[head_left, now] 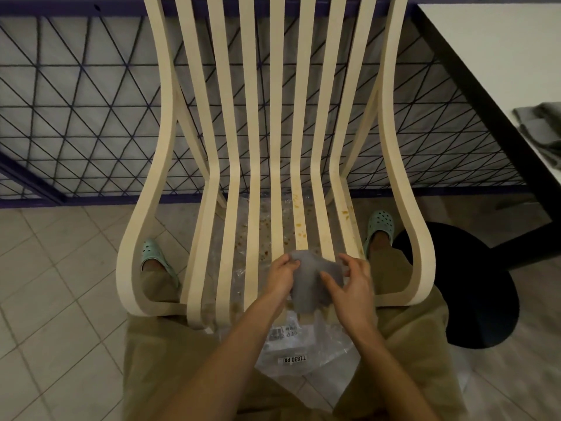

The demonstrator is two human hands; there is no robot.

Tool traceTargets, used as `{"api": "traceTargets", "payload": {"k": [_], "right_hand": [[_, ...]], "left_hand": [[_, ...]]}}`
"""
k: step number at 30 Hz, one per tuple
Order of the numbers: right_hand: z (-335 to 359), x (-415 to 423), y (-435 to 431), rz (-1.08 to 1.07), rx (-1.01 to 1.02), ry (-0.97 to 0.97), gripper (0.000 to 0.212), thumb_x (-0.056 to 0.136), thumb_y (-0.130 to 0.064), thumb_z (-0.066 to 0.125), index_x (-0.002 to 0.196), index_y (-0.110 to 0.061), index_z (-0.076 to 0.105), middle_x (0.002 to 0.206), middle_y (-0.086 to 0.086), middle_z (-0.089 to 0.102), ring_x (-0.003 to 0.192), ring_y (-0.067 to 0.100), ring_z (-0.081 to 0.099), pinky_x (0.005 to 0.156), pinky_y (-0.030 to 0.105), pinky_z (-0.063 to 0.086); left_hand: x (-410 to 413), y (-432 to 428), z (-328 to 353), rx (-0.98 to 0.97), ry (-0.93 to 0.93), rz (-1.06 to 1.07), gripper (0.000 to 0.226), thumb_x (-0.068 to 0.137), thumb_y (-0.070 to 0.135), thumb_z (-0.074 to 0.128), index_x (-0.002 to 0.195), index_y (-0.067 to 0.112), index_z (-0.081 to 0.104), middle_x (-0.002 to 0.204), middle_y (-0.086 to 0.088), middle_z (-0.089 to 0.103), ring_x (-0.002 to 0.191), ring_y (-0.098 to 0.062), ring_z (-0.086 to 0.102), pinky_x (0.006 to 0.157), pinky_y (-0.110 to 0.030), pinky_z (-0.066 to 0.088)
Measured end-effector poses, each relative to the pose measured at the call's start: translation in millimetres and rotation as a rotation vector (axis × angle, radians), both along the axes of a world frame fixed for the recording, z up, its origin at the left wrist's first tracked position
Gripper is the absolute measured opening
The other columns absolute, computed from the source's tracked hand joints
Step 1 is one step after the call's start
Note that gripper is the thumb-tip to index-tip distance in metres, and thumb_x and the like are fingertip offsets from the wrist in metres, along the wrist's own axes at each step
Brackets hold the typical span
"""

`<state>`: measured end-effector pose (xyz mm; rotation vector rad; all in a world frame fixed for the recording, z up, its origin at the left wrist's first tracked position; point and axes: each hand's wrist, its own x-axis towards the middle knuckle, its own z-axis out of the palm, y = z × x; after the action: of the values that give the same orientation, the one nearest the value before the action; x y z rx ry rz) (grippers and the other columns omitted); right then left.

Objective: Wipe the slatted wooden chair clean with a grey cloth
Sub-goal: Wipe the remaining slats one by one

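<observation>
Left hand (283, 276) pinches grey cloth (309, 284); right hand (349, 284) fingers curled, gripping it.

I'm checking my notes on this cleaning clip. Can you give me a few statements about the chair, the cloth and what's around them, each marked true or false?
1. Both the left hand and the right hand hold the grey cloth. True.
2. The slats of the chair are spotless. False: orange-brown stains mark the seat slats right of centre.
3. Folded grey cloths lie on the table at the right. True.
4. The person is barefoot. False: they wear green clogs.
5. The cloth is draped over the chair's back. False: it is held low, over the front of the seat.
6. A clear plastic sheet lies on the floor under the chair. True.
</observation>
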<state>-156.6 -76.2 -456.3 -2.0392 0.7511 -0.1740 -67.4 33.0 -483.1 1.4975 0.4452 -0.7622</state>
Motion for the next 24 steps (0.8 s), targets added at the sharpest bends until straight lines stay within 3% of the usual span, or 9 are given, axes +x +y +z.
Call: {"api": "traceTargets", "payload": {"k": [2,6,10,13,18,21,24], "right_hand": [[-4,5,0,0.039,-0.008,0.045,0.044,0.088,-0.031,0.067,0.128,-0.019,0.053,0.124,-0.002,0.047,0.096,0.002,0.050,0.069,0.006,0.046],[-26,17,9,0.228,0.043,0.314,0.037,0.093,-0.034,0.060,0.121,-0.011,0.059,0.118,0.008,0.060,0.102,0.019,0.059,0.086,0.029,0.050],[-39,31,20,0.226,0.060,0.418,0.035,0.096,-0.033,0.054,0.116,-0.004,0.060,0.113,0.014,0.065,0.101,0.025,0.062,0.075,0.026,0.045],[-43,40,22,0.197,0.066,0.452,0.036,0.096,-0.031,0.053,0.122,-0.005,0.055,0.117,0.014,0.063,0.104,0.026,0.061,0.075,0.025,0.042],[-52,49,22,0.178,0.115,0.505,0.034,0.095,-0.024,0.053,0.123,-0.005,0.054,0.122,0.016,0.061,0.109,0.030,0.059,0.083,0.031,0.046],[-55,55,24,0.188,0.113,0.481,0.035,0.095,-0.021,0.052,0.126,-0.005,0.052,0.125,0.017,0.059,0.112,0.032,0.057,0.083,0.028,0.044],[-58,60,26,0.165,0.138,0.464,0.032,0.096,-0.017,0.052,0.124,-0.003,0.052,0.125,0.017,0.058,0.114,0.031,0.056,0.079,0.024,0.040]], "left_hand": [[-1,7,-10,0.069,-0.004,0.000,0.034,0.097,0.004,0.049,0.130,0.007,0.055,0.130,-0.014,0.058,0.115,-0.030,0.055,0.096,-0.043,0.049],[-2,17,-24,0.195,-0.111,-0.079,0.041,0.089,-0.002,0.057,0.128,0.010,0.055,0.125,-0.014,0.062,0.108,-0.027,0.059,0.088,-0.035,0.052],[-5,21,-30,0.295,-0.213,-0.103,0.054,0.086,-0.004,0.058,0.137,0.014,0.050,0.118,-0.010,0.065,0.092,-0.016,0.060,0.069,-0.016,0.048],[-6,22,-29,0.334,-0.311,-0.058,0.048,0.086,-0.009,0.055,0.131,0.010,0.055,0.107,-0.005,0.064,0.091,-0.015,0.060,0.072,-0.015,0.050],[-6,27,-35,0.364,-0.396,-0.084,0.034,0.087,-0.003,0.062,0.118,0.013,0.063,0.103,-0.001,0.067,0.085,-0.007,0.058,0.061,-0.001,0.043],[-1,32,-38,0.359,-0.394,-0.099,0.028,0.089,0.001,0.062,0.113,0.015,0.064,0.105,0.000,0.068,0.086,-0.003,0.058,0.070,-0.006,0.046],[9,38,-40,0.389,-0.417,-0.115,0.027,0.088,-0.002,0.060,0.108,0.014,0.066,0.107,-0.002,0.068,0.095,-0.013,0.062,0.090,-0.030,0.052]]}}
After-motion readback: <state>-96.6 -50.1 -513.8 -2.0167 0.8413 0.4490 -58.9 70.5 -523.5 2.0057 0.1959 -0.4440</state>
